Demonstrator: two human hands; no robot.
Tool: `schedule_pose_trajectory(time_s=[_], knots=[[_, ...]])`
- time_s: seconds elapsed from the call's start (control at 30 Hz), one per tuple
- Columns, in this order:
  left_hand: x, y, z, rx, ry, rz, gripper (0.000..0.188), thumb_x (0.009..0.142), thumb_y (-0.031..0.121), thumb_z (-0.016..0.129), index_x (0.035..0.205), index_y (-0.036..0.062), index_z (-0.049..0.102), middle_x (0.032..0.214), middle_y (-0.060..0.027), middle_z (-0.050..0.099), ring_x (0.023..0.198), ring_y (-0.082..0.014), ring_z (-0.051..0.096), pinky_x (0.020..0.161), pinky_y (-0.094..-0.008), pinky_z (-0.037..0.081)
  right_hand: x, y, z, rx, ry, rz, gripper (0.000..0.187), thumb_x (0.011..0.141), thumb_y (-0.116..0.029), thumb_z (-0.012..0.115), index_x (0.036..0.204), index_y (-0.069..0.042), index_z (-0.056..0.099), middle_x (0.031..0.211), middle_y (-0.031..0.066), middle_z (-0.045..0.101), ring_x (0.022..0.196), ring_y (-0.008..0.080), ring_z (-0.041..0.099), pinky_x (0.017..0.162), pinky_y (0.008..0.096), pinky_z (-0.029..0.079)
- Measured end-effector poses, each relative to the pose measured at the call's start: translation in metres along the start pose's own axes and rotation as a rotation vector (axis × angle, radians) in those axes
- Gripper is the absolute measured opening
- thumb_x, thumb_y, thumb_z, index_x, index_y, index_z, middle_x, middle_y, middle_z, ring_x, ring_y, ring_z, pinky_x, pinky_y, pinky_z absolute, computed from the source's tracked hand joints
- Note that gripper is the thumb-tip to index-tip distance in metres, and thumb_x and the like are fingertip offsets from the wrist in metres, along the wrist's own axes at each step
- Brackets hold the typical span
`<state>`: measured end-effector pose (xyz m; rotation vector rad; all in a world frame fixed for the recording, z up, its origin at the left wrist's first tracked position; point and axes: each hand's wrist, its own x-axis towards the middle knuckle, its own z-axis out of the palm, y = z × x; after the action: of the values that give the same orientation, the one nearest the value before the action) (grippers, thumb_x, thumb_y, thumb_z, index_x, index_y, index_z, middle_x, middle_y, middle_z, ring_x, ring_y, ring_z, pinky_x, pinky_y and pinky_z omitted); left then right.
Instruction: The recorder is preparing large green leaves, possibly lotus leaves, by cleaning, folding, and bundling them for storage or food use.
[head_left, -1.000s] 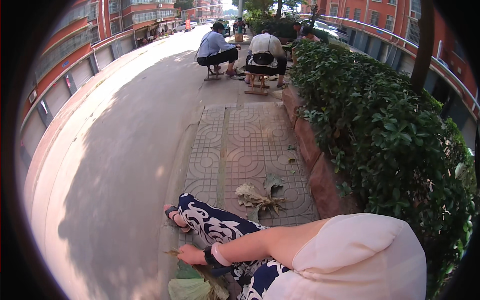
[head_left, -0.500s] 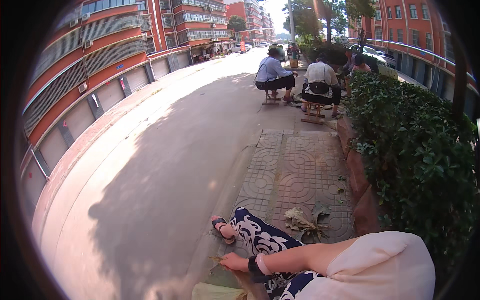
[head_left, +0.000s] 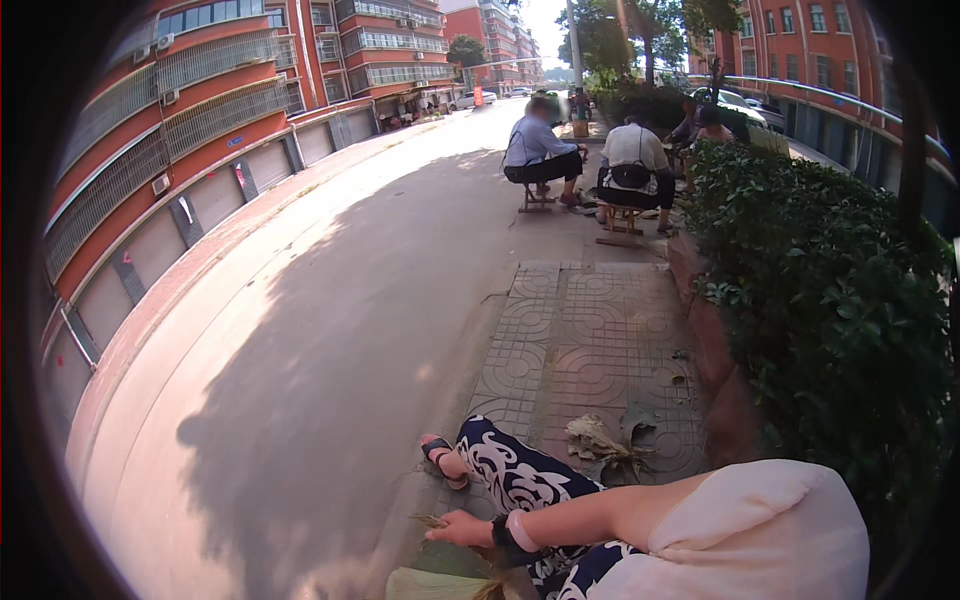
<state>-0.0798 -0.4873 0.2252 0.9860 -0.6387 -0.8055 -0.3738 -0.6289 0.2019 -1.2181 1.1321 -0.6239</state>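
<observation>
My right hand (head_left: 462,529), with a dark band and a pale pink bangle at the wrist, is closed in front of my knees. From its fingers sticks the dry, yellow-brown tip (head_left: 430,520) of a leaf. Right below it, a broad pale-green leaf (head_left: 430,584) with fan-like veins spreads at the lower edge, with a darker green part just under the hand. Whether the tip belongs to this big leaf cannot be made out. My left hand does not show.
Withered leaves (head_left: 610,445) lie on the patterned paving (head_left: 620,340) past my knee. A leafy hedge (head_left: 830,280) behind a reddish stone edge (head_left: 730,410) runs along the right. Farther ahead, people sit on low stools (head_left: 622,222). The road (head_left: 330,350) stretches along the left.
More of the darker green leaf now shows under my right hand, and the pale leaf sits slightly differently. The hand stays closed in nearly the same place.
</observation>
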Motion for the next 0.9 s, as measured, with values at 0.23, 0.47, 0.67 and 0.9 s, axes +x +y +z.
schedule_pose_trajectory(time_s=[0.23,0.47,0.67,0.9], knots=[[0.019,-0.03,0.062,0.04,-0.141,-0.135,0.027,0.097,0.022,0.051,0.114,0.001,0.055,0.101,-0.0134,0.061,0.09,-0.0254,0.061,0.077,-0.0396,0.054,0.006,0.003,0.002,-0.056,0.009,-0.162,0.036,0.077,-0.033,0.072,0.088,0.0,0.063,0.07,0.0059,0.06,0.068,0.016,0.056,0.063,0.0329,0.044],[0.014,-0.035,0.081,0.107,-0.134,-0.202,0.027,0.097,0.022,0.052,0.114,0.001,0.055,0.101,-0.0132,0.061,0.09,-0.0253,0.062,0.077,-0.0396,0.054,-0.004,0.001,-0.004,0.018,0.064,-0.092,0.025,0.074,-0.022,0.071,0.083,0.0,0.065,0.067,0.0069,0.06,0.064,0.0172,0.056,0.06,0.0336,0.043],[0.006,-0.032,0.089,0.157,-0.094,-0.24,0.027,0.097,0.023,0.052,0.113,0.0011,0.055,0.101,-0.0131,0.061,0.09,-0.0253,0.062,0.076,-0.0395,0.054,-0.003,0.004,-0.002,-0.017,0.093,-0.077,0.027,0.072,-0.024,0.071,0.083,0.0,0.066,0.068,0.0102,0.062,0.065,0.0206,0.059,0.062,0.0352,0.045],[-0.006,-0.029,0.1,0.206,-0.042,-0.281,0.027,0.097,0.023,0.052,0.113,0.0011,0.055,0.1,-0.0129,0.061,0.089,-0.0252,0.062,0.076,-0.0395,0.054,-0.003,0.013,0.003,-0.052,0.08,-0.079,0.028,0.072,-0.024,0.07,0.082,0.001,0.066,0.067,0.0112,0.062,0.065,0.0224,0.06,0.061,0.0356,0.045]])
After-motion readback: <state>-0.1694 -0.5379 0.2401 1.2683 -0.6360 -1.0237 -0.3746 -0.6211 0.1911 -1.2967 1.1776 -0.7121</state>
